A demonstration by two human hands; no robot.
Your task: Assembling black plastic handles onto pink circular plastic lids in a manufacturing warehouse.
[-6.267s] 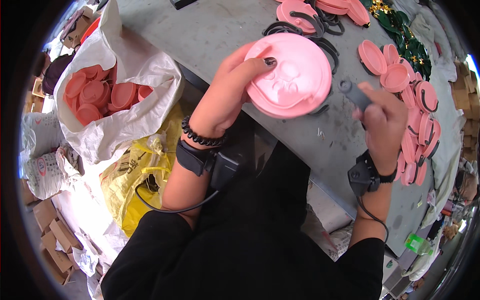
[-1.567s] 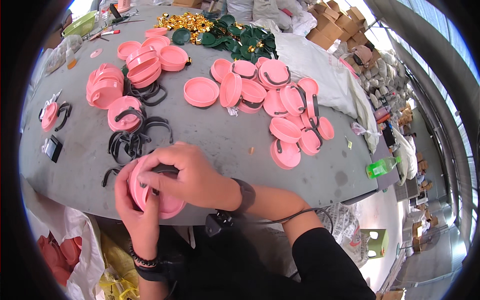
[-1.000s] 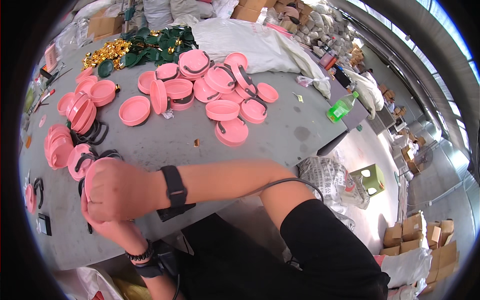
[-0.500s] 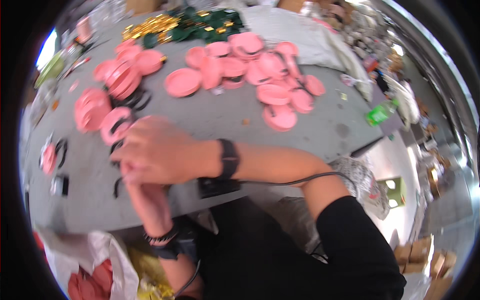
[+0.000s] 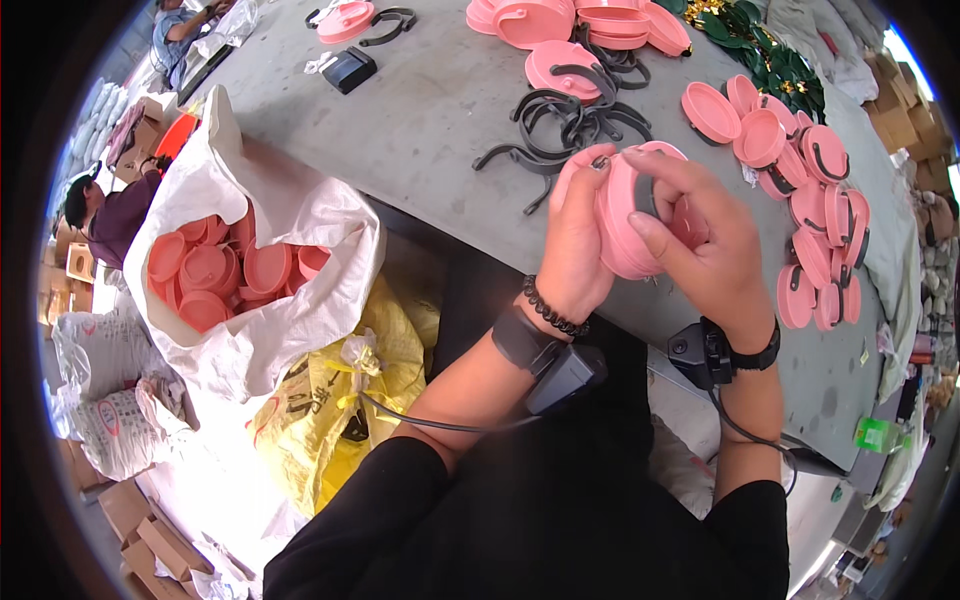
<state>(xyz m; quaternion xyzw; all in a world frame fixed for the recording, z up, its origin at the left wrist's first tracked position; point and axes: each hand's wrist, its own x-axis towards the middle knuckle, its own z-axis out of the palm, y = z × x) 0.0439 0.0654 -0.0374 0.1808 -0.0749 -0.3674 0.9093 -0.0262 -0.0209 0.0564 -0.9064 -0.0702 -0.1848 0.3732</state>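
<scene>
Holding a round pink plastic lid (image 5: 625,215) between both hands, I am feeling its smooth, moulded rim and the dark curved strap piece set across its face. It is sitting just above the near edge of the grey table (image 5: 440,110), whose top is dull, flat and faintly speckled. Black plastic strap loops (image 5: 570,125) are lying tangled just beyond my hands, thin and bent like hooks. More pink lids (image 5: 815,215) are spreading in a loose row to my right, some already carrying black straps, and another stack of pink lids (image 5: 570,20) is resting at the far edge. Beside the table on my left, a white woven sack (image 5: 300,215) is gaping open, filled with shallow orange-pink caps (image 5: 215,280); a crumpled yellow bag (image 5: 340,400) is slumping below it. Cardboard boxes and other sacks are crowding the floor, and another person (image 5: 110,210) is bending over work at the far left. My left hand (image 5: 575,240) is cupping the lid from behind, fingers curled tight against its edge. My right hand (image 5: 705,240) is wrapping over the front, its fingers bent and pressing on the strap and lid face, thumb laid along the rim.
</scene>
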